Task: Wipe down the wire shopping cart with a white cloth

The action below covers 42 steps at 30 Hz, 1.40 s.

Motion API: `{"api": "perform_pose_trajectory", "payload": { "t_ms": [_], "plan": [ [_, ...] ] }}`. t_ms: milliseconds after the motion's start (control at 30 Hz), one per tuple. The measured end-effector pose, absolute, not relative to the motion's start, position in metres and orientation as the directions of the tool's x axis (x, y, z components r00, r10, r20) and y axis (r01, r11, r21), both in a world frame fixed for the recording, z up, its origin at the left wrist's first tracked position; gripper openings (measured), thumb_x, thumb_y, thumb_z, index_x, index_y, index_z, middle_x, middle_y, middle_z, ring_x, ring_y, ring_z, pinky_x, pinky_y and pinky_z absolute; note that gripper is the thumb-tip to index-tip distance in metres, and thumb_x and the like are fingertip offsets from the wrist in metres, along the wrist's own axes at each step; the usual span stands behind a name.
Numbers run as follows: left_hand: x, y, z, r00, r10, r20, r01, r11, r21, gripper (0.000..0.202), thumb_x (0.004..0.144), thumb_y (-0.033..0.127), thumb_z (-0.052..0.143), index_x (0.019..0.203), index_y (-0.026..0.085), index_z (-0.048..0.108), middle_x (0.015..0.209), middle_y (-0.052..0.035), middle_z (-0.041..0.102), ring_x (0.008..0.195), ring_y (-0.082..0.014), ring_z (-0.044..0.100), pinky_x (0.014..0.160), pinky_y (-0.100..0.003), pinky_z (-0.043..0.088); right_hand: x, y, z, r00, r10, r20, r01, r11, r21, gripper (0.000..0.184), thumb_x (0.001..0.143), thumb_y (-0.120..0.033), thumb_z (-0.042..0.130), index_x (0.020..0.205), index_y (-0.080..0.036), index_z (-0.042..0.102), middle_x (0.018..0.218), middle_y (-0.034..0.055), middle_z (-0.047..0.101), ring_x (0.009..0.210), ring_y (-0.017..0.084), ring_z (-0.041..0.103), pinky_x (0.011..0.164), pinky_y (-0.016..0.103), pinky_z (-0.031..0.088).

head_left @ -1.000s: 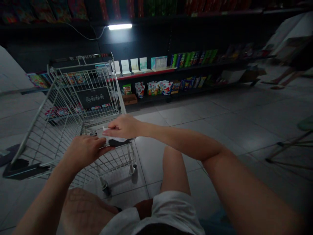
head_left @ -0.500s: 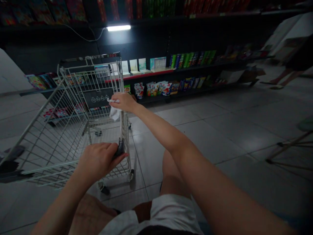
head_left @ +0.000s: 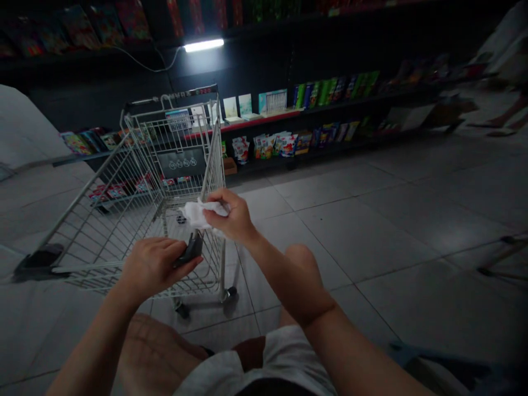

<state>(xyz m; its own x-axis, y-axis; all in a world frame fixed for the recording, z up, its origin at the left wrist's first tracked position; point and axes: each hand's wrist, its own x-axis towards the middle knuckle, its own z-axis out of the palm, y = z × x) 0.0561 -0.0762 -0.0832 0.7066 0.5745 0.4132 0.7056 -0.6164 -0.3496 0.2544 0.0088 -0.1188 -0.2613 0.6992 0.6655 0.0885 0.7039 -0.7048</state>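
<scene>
A wire shopping cart [head_left: 124, 198] stands on the tiled floor just ahead of my knees. My left hand [head_left: 154, 265] is closed around the cart's near right corner, on its black corner cap [head_left: 190, 250]. My right hand [head_left: 229, 215] is closed on a crumpled white cloth [head_left: 197, 213], pressed against the cart's right top rail just beyond the left hand. The cart's basket looks empty. A dark sign [head_left: 181, 163] hangs on its far end.
Dark shelves [head_left: 289, 118] with books and colourful packets run along the back wall under a strip light [head_left: 203, 45]. A small box [head_left: 229, 165] sits on the floor by the shelf. A person's legs [head_left: 501, 118] are at far right. Metal legs [head_left: 501, 256] of some furniture stand right.
My right hand with the cloth slid out along the cart's right rail, then came back toward me. My left hand stayed on the corner. The view shifted slightly left.
</scene>
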Motion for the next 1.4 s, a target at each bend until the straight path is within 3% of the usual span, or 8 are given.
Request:
{"api": "perform_pose_trajectory", "payload": {
  "t_ms": [167, 400, 600, 733, 900, 1067, 1300, 1400],
  "plan": [
    [0.052, -0.073, -0.084, 0.702, 0.591, 0.398, 0.711, -0.617, -0.338, 0.044, 0.092, 0.045, 0.053, 0.058, 0.019, 0.045, 0.049, 0.0028, 0.047, 0.045, -0.0099, 0.044, 0.049, -0.026, 0.029, 0.267, 0.018, -0.079, -0.551, 0.547, 0.631, 0.194, 0.819, -0.541, 0.020, 0.077, -0.022, 0.062, 0.095, -0.019, 0.054, 0.095, 0.0003, 0.057, 0.089, 0.014, 0.053, 0.085, 0.029, 0.045],
    [0.045, -0.070, -0.087, 0.689, 0.589, 0.422, 0.721, -0.618, -0.315, 0.041, 0.090, 0.043, 0.056, 0.058, 0.019, 0.047, 0.050, 0.0025, 0.049, 0.045, -0.0100, 0.044, 0.049, -0.027, 0.029, 0.211, 0.026, -0.105, -0.374, 0.546, 0.750, 0.478, 0.806, -0.349, 0.026, 0.093, -0.045, 0.054, 0.106, -0.024, 0.061, 0.116, 0.0072, 0.050, 0.123, 0.023, 0.043, 0.113, 0.045, 0.032],
    [0.040, -0.067, -0.085, 0.708, 0.561, 0.429, 0.700, -0.635, -0.326, 0.040, 0.090, 0.041, 0.056, 0.058, 0.019, 0.046, 0.050, 0.0035, 0.047, 0.046, -0.0093, 0.044, 0.049, -0.026, 0.031, 0.217, 0.029, -0.160, -0.487, 0.460, 0.743, 0.462, 0.857, -0.228, 0.033, 0.083, -0.045, 0.067, 0.115, -0.035, 0.065, 0.133, 0.0028, 0.047, 0.141, 0.027, 0.031, 0.123, 0.051, 0.021],
    [0.039, -0.066, -0.084, 0.705, 0.575, 0.414, 0.705, -0.630, -0.326, 0.040, 0.090, 0.041, 0.057, 0.058, 0.019, 0.045, 0.050, 0.0038, 0.046, 0.046, -0.0090, 0.041, 0.049, -0.027, 0.030, 0.216, 0.061, -0.142, -0.573, 0.402, 0.715, 0.416, 0.894, -0.169, 0.020, 0.088, -0.045, 0.060, 0.098, -0.030, 0.071, 0.121, 0.0029, 0.057, 0.128, 0.024, 0.044, 0.120, 0.049, 0.025],
    [0.040, -0.066, -0.084, 0.669, 0.626, 0.401, 0.740, -0.608, -0.286, 0.042, 0.089, 0.043, 0.057, 0.056, 0.019, 0.044, 0.050, 0.0035, 0.044, 0.046, -0.0091, 0.039, 0.049, -0.026, 0.027, 0.214, 0.084, -0.117, -0.361, 0.585, 0.726, 0.542, 0.765, -0.347, 0.033, 0.099, -0.032, 0.037, 0.095, -0.021, 0.068, 0.108, 0.0074, 0.059, 0.116, 0.020, 0.049, 0.110, 0.043, 0.035],
    [0.041, -0.065, -0.083, 0.660, 0.647, 0.382, 0.747, -0.618, -0.244, 0.040, 0.088, 0.042, 0.057, 0.058, 0.019, 0.044, 0.051, 0.0038, 0.043, 0.045, -0.0086, 0.040, 0.049, -0.025, 0.027, 0.196, 0.056, -0.157, -0.030, 0.729, 0.684, 0.594, 0.564, -0.574, 0.033, 0.095, -0.033, 0.047, 0.124, -0.020, 0.057, 0.131, 0.0129, 0.049, 0.134, 0.024, 0.037, 0.110, 0.041, 0.036],
    [0.041, -0.068, -0.081, 0.659, 0.658, 0.365, 0.750, -0.610, -0.255, 0.041, 0.090, 0.043, 0.054, 0.059, 0.018, 0.045, 0.050, 0.0041, 0.042, 0.044, -0.0078, 0.040, 0.049, -0.024, 0.028, 0.187, 0.015, -0.255, -0.038, 0.782, 0.623, 0.357, 0.593, -0.722, 0.026, 0.095, -0.032, 0.045, 0.114, -0.018, 0.056, 0.105, 0.0117, 0.062, 0.104, 0.020, 0.059, 0.096, 0.034, 0.050],
    [0.040, -0.069, -0.082, 0.655, 0.660, 0.367, 0.754, -0.605, -0.257, 0.040, 0.089, 0.043, 0.055, 0.058, 0.018, 0.046, 0.050, 0.0040, 0.042, 0.044, -0.0078, 0.040, 0.048, -0.024, 0.028, 0.189, -0.008, -0.288, -0.123, 0.786, 0.605, 0.378, 0.601, -0.704, 0.033, 0.092, -0.037, 0.049, 0.119, -0.018, 0.056, 0.112, 0.0142, 0.062, 0.112, 0.024, 0.057, 0.101, 0.039, 0.050]
  ]
}}
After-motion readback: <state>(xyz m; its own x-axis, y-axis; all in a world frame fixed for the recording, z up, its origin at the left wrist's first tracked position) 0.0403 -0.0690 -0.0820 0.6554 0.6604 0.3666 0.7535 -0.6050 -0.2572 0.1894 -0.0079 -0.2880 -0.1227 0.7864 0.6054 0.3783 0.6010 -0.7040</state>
